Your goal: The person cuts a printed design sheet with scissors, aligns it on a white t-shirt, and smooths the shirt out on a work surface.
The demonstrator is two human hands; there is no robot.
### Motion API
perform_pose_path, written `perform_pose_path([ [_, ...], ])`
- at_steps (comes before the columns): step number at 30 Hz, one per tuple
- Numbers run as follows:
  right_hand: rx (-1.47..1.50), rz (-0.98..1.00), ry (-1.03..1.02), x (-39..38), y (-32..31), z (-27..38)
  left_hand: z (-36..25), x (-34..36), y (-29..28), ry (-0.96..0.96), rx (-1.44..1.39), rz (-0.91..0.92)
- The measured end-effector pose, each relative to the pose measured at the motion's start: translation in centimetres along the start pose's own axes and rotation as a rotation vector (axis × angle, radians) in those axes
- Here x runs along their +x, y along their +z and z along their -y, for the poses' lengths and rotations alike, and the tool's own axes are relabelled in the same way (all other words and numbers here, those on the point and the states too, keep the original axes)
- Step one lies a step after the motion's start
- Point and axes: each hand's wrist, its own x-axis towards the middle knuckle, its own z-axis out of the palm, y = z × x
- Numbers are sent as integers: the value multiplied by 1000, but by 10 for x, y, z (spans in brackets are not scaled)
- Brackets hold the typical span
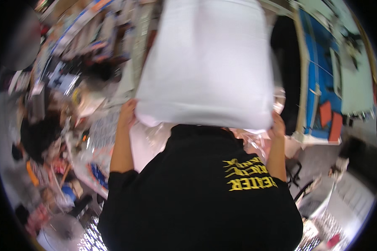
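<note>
A large white sheet of fabric (203, 67), slightly blurred, stretches away from my body, which is in a black short-sleeved shirt. My left hand (129, 112) grips its lower left corner, and my right hand (276, 123) holds the lower right corner. Pink material with clear crinkled plastic (151, 138) shows beneath the white fabric, just in front of my shirt. The fingertips of both hands are partly hidden at the fabric's edge.
A cluttered work table (96, 144) runs along the left, with piled materials and papers. A dark long roll or cloth (287, 50) lies right of the fabric, beside a blue board (316, 71) holding orange pieces. A white fan (65, 230) stands at lower left.
</note>
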Motion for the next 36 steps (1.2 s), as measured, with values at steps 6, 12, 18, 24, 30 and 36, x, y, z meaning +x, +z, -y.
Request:
perform_pose_path([
  [6, 1, -181, -42, 8, 2, 2, 8, -5, 8, 4, -169, 49],
  [12, 97, -130, -107, 11, -33, -21, 66, 37, -49, 172, -274, 48],
  [18, -66, -60, -60, 3, 6, -2, 34, 11, 6, 112, -323, 60],
  [24, 139, -161, -28, -6, 32, 13, 14, -9, 39, 85, -382, 0],
  [30, 56, -58, -30, -3, 18, -3, 35, 6, 30, 143, -411, -119],
  [36, -400, 33, 209, 34, 23, -51, 57, 23, 83, 51, 349, 29],
])
